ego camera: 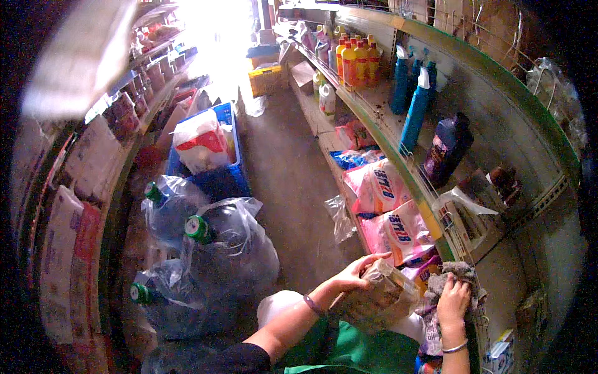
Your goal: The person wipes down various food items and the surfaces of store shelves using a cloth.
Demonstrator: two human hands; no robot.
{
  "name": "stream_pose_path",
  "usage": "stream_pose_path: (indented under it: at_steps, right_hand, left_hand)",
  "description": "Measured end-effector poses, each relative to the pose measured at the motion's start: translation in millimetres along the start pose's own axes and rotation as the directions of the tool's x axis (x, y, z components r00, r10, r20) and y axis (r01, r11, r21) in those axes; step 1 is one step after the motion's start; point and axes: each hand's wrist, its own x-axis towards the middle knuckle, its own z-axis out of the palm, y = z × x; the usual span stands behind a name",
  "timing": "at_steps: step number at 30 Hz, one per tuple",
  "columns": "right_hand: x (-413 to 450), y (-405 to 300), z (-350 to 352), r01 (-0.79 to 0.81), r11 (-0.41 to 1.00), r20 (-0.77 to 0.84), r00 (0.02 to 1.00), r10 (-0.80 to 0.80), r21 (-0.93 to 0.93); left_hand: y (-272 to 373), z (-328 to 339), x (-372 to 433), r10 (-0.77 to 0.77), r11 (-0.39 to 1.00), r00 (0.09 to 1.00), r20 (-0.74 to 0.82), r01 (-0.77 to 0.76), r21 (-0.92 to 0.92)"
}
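Observation:
My left hand grips the upper edge of a plastic-wrapped package that rests over my lap; what is inside the wrap is hard to make out. To its right, my right hand presses a grey cloth against the front edge of the green-edged metal shelf. Pink and white detergent bags lie on the lower shelf just beyond my hands. Past the cloth, on the upper shelf, are a plastic-wrapped pack, a dark purple bottle and blue spray bottles.
Large water bottles with green caps stand in plastic bags to the left. Behind them is a blue crate holding a white and red package. A yellow crate is far down the aisle. Yellow bottles with red caps line the right shelf.

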Motion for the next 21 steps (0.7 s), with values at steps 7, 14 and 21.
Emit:
stream_pose_path:
  at_steps: [7, 14, 21]
  right_hand:
    - [-23.5, -8.9, 8.9, -0.257, 0.94, 0.174, 0.96, 0.221, 0.223]
    - [-21.6, -15.0, -16.1, -0.253, 0.925, 0.087, 0.967, 0.238, 0.284]
    - [-17.3, -7.3, -15.6, -0.246, 0.958, 0.146, 0.963, 0.225, 0.15]
  left_hand:
    - [-1.2, -3.2, -2.1, -0.03, 0.999, 0.999, 0.01, 0.03, 0.014]
    - [0.7, -6.2, -3.9, 0.013, 0.994, 1.0, 0.004, -0.013, 0.111]
    - [-2.4, 1.6, -2.5, 0.009, 1.0, 0.999, -0.043, -0.008, 0.017]
